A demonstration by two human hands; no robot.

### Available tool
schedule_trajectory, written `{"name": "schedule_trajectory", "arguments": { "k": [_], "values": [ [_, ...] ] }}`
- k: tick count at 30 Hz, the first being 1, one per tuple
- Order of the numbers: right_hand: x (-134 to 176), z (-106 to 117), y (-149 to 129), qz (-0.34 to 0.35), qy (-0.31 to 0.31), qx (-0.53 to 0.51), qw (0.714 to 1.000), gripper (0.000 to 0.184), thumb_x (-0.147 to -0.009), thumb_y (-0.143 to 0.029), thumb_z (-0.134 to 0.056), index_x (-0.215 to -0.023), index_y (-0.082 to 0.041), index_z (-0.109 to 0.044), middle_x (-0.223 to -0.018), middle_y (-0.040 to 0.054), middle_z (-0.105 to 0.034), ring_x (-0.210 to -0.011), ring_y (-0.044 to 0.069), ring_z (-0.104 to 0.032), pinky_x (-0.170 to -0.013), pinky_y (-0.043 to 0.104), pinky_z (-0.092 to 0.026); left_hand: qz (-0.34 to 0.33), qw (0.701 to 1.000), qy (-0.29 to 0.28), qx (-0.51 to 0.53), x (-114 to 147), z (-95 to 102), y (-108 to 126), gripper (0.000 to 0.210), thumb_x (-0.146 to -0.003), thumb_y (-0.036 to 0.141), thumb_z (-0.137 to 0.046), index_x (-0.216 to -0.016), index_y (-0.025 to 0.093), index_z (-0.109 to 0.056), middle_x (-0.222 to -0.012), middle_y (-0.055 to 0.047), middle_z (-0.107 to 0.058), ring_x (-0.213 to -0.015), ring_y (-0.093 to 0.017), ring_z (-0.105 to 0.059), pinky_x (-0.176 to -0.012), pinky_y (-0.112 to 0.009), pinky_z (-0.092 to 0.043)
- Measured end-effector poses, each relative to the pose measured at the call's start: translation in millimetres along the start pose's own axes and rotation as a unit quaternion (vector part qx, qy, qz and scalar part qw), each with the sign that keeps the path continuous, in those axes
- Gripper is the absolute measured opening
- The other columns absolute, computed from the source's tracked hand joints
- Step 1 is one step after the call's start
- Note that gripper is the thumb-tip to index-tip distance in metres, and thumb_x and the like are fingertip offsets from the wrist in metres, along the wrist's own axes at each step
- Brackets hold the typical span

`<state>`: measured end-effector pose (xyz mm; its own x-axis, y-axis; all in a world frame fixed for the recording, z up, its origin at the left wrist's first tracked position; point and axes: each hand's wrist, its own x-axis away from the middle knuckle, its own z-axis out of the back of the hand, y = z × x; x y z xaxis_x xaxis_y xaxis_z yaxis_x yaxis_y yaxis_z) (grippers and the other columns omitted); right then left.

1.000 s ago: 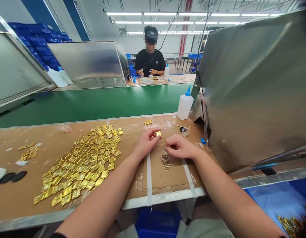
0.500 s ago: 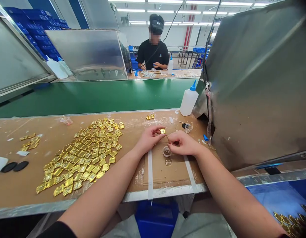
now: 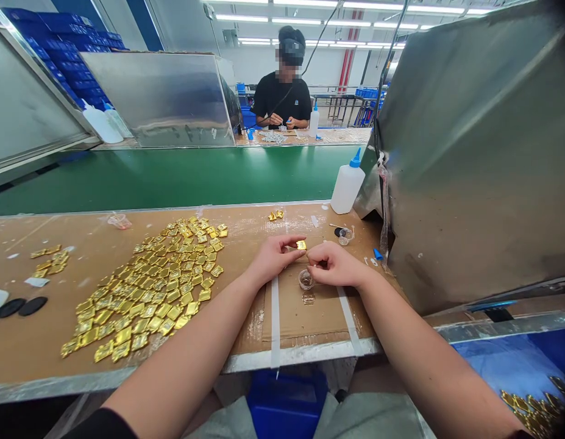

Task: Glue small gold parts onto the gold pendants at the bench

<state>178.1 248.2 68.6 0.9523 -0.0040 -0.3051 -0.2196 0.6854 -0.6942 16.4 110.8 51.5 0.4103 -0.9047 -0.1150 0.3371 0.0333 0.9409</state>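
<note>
My left hand (image 3: 277, 261) pinches a small gold-coloured rectangular piece (image 3: 301, 245) between thumb and fingertips, above the cardboard. Close beside it, my right hand (image 3: 336, 263) is closed in a pinch, its fingertips near the piece; whatever they grip is too small to make out. Just below the right fingers stands a small clear cup (image 3: 306, 280). A little clear rectangular piece (image 3: 308, 299) lies in front of the cup on the cardboard sheet (image 3: 305, 323), which has white tape strips along its sides.
Many gold pieces (image 3: 149, 292) spread over the table at left. A white squeeze bottle (image 3: 347, 186) with a blue tip stands behind my right hand, near another small cup (image 3: 344, 236). A metal panel (image 3: 474, 158) bounds the right. Across the green belt (image 3: 195, 180) sits a co-worker (image 3: 282, 94).
The gold piece in my left hand has turned slightly, and both hands stay close together. Across the belt, the co-worker's hands have shifted. The whole view has moved a little.
</note>
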Motion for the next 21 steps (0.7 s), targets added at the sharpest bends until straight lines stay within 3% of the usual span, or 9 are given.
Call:
{"name": "schedule_trajectory", "arguments": {
  "k": [8,15,21],
  "values": [
    [-4,8,-3,-0.003,0.131,-0.052,0.990,0.036,-0.079,-0.024,-0.056,-0.056,-0.024,-0.028,-0.057,-0.0062,-0.024,-0.054,0.009,-0.024,-0.055,0.029,-0.019,0.040,0.999,-0.017,0.011,4,-0.3,7,0.051,-0.081,0.037,-0.078,-0.126,0.014,-0.077,-0.083,-0.001,-0.069,-0.061,-0.010,-0.044,-0.062,-0.025,-0.037],
    [-8,3,3,-0.057,0.292,-0.045,0.954,0.039,-0.084,-0.031,-0.059,-0.057,-0.023,-0.032,-0.057,-0.0052,-0.029,-0.056,0.011,-0.027,-0.057,0.030,-0.023,0.034,0.999,-0.029,0.010,2,-0.5,4,0.050,-0.079,0.037,-0.081,-0.126,0.018,-0.078,-0.090,-0.002,-0.073,-0.065,-0.011,-0.050,-0.064,-0.025,-0.039],
    [-11,0,7,-0.073,0.310,0.008,0.948,0.039,-0.088,-0.034,-0.059,-0.059,-0.023,-0.036,-0.058,-0.0045,-0.033,-0.058,0.012,-0.030,-0.058,0.030,-0.024,0.048,0.998,-0.023,0.018,4,-1.8,7,0.050,-0.079,0.034,-0.083,-0.125,0.015,-0.078,-0.097,-0.006,-0.077,-0.066,-0.012,-0.055,-0.066,-0.026,-0.044]
  ]
}}
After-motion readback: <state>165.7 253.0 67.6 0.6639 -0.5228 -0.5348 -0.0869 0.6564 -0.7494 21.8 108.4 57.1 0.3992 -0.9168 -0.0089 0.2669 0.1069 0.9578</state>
